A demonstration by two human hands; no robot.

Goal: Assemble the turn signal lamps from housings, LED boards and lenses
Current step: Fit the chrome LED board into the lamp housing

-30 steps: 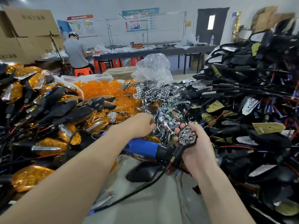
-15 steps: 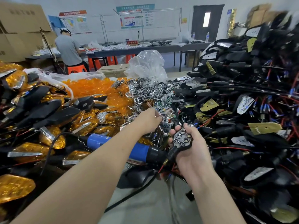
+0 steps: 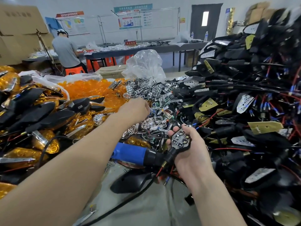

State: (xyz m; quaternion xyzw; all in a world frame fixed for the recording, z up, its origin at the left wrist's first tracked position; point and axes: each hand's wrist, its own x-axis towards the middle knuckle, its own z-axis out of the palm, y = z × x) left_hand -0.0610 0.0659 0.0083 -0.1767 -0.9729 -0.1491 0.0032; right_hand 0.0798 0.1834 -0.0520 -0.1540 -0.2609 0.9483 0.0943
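Two hands are busy over the table [image 3: 146,211]. The right hand [image 3: 191,152] cradles a black housing [image 3: 179,140] face-up, thumb and fingers curled round its rim. Its stalk and thin red wire trail out toward seven o'clock. The left hand [image 3: 134,110], at eleven o'clock from the right, lies knuckles-up with its fingertips buried in a heap of chrome reflectors [image 3: 151,93]. Whether it pinches one cannot be told.

The housing looks like a light, stiff plastic shell, smooth enough to slip. It is best held by the rim, as here, keeping clear of the six shiny cups in its face. The wire is limp and likely to snag on the heaps, so it wants lifting clear, not tugging. The reflectors seem thin, light and easily scratched or smudged, and are best pinched by an edge.

A blue-handled tool [image 3: 130,153] lies at nine o'clock from the right hand, with its dark nose just beside the stalk. Orange lenses [image 3: 88,88] are piled at ten o'clock and are probably hard, slick and light. Wired housings [image 3: 244,103] are heaped from one to five o'clock. Closed lamps [image 3: 44,141] lie at eight to nine.
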